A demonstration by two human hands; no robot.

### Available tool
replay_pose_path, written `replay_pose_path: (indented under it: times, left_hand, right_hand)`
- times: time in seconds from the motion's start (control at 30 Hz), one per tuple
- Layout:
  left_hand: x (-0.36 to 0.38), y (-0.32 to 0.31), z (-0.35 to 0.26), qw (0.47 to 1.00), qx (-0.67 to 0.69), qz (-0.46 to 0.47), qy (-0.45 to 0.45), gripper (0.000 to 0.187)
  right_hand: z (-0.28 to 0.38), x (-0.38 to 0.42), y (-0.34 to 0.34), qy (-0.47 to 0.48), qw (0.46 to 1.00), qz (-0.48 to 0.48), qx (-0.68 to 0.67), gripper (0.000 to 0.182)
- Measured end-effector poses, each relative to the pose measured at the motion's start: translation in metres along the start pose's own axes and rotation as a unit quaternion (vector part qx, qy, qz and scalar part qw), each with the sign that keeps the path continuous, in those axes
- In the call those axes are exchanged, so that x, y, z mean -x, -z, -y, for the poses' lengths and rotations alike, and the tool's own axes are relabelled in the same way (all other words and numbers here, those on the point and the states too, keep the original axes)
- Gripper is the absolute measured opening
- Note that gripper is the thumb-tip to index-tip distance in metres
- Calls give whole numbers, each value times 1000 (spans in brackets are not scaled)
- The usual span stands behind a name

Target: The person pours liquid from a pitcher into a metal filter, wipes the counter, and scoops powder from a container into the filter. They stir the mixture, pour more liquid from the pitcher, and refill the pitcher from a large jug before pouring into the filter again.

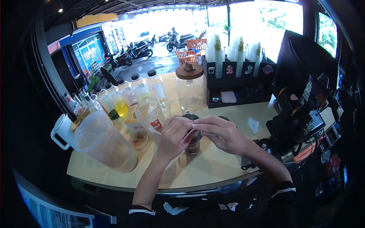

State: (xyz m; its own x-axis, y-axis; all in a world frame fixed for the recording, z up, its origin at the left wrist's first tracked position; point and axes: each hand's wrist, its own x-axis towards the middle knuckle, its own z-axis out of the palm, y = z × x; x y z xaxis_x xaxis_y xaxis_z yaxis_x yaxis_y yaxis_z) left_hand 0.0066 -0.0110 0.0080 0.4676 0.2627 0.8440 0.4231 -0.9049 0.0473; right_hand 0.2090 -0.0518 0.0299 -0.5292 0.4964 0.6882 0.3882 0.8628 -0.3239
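Observation:
My left hand (176,133) and my right hand (220,133) meet over the counter, fingers bent and fingertips close together. Both are closed, but whatever they pinch is hidden behind the fingers. Directly below and behind them stands a dark, shiny cylindrical vessel (193,147), its upper part mostly covered by my hands. A wide clear jar (149,110) with a red label is just beyond my left hand. Beside that jar sits a small open tub (138,140) with brown contents.
A tall translucent pitcher (104,140) and a white jug (62,131) stand at left. Behind are capped bottles (121,108) and a wooden-lidded glass jar (191,91). A black organizer (239,81) holds stacked cups; a black machine (300,110) fills the right. Crumpled tissue (253,125) lies nearby.

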Motion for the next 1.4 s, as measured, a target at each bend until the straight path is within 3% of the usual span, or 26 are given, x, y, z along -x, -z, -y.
replay_pose_path:
  times: [0.07, 0.13, 0.17, 0.27, 0.37, 0.43, 0.5, 0.53, 0.73, 0.93, 1.0, 1.23, 1.3, 1.4]
  left_hand:
    - [4, 2, 3, 1000, 0, -18, 18, 30]
    - [15, 4, 1, 973, 60, -60, 215, 57]
    - [20, 3, 2, 973, 58, -60, 217, 57]
    - [35, -10, 7, 951, 70, -2, 303, 101]
    - [38, -22, 6, 940, 73, 36, 331, 101]
    - [33, -27, 2, 945, 42, 8, 325, 91]
    - [25, -28, 3, 924, 184, -6, 336, 77]
    - [22, -27, 1, 940, 157, -40, 299, 63]
    - [15, -20, -1, 934, 159, -6, 321, 58]
    - [17, -20, 2, 930, 159, 6, 331, 59]
    - [20, -22, 4, 932, 149, 11, 331, 61]
    - [25, -26, 8, 925, 140, 16, 353, 63]
    - [29, -29, 11, 928, 139, 9, 346, 64]
    - [33, -34, 15, 933, 139, -5, 332, 64]
  right_hand:
    - [-2, -3, 0, -4, 1000, -21, -11, 35]
    - [-3, -4, 2, -7, 999, -41, -22, 29]
    - [-3, -4, 3, -14, 999, -51, -9, 27]
    - [-8, -2, -3, -21, 999, -48, 7, 26]
    - [-16, -1, -15, -2, 999, -38, 11, 29]
    - [-16, 0, -19, 19, 999, -36, 8, 31]
    - [-12, 0, -18, 38, 999, -28, -8, 32]
    - [-12, 0, -17, 40, 999, -27, -10, 32]
    - [-17, 6, -16, 24, 999, -18, 36, 30]
    - [-10, 6, -11, 111, 984, 20, 136, 34]
    - [-13, 8, -13, 136, 973, 73, 174, 36]
    - [-14, 12, -17, 162, 965, 94, 182, 42]
    - [-6, 7, -15, 187, 958, 72, 206, 30]
    - [-7, -1, -20, 166, 960, 94, 206, 28]
